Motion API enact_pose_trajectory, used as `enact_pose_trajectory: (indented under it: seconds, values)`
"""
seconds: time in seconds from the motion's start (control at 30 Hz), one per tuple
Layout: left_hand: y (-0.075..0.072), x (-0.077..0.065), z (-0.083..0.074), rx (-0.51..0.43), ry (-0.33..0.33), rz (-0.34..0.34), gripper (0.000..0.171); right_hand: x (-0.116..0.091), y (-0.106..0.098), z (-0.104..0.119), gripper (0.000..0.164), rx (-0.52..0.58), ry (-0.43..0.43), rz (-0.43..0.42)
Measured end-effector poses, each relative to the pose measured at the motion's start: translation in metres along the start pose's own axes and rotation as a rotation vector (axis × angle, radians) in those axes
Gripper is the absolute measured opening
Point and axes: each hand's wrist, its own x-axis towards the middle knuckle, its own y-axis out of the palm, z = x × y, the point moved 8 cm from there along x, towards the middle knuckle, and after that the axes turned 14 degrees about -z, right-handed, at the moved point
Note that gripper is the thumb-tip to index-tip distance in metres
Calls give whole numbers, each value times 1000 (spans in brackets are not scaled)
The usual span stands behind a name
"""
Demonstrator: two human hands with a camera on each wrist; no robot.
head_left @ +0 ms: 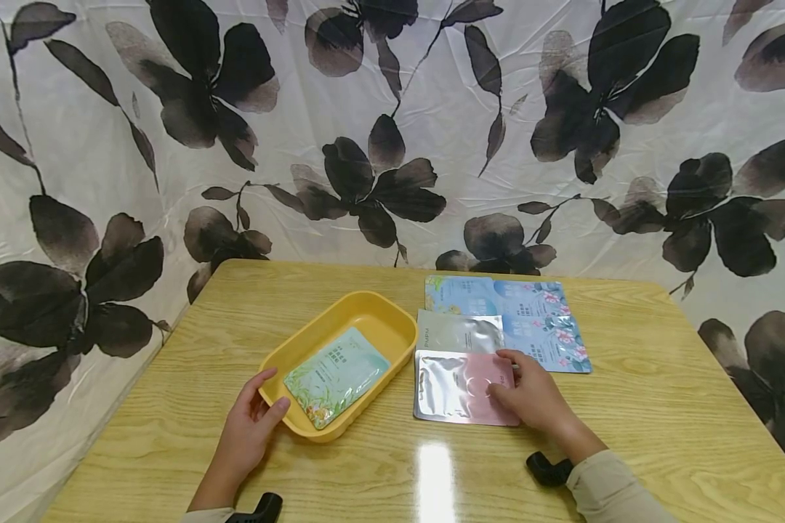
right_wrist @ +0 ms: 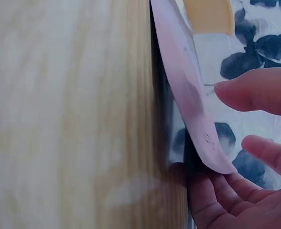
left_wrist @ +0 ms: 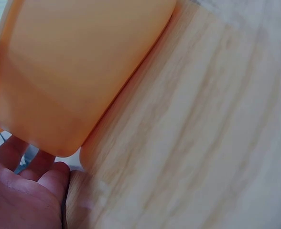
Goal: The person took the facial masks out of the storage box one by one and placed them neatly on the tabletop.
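Observation:
My left hand grips the near-left corner of a yellow plastic basin, thumb over the rim and fingers outside. In the left wrist view, fingers lie against the outside of its corner. A pale green sheet mask packet lies flat inside the basin. To the right, my right hand is at the right edge of a silver-and-pink sheet mask packet. In the right wrist view, fingertips touch the raised edge of this pink packet, while the thumb stands apart from it.
Behind the pink packet lies a grey-green and silver packet. Blue floral packets overlap beside and behind it, near the far edge of the wooden table. A flower-printed cloth hangs behind the table.

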Motion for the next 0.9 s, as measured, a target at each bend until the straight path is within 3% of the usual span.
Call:
enact_pose_trajectory:
  seconds: [0.3, 0.43, 0.63, 0.9]
  values:
    - [0, 1, 1, 2, -8, 0, 53, 2, -13, -4, 63, 43, 82, 3]
    - [-1, 0, 2, 5, -12, -6, 52, 4, -22, 6, 61, 69, 52, -17]
    - [-2, 1, 3, 14, -13, -10, 53, 11, -18, 45, 55, 223, -31, 36]
    - [0, 0, 2, 5, -20, -11, 52, 27, 23, 111, 58, 317, -157, 203]
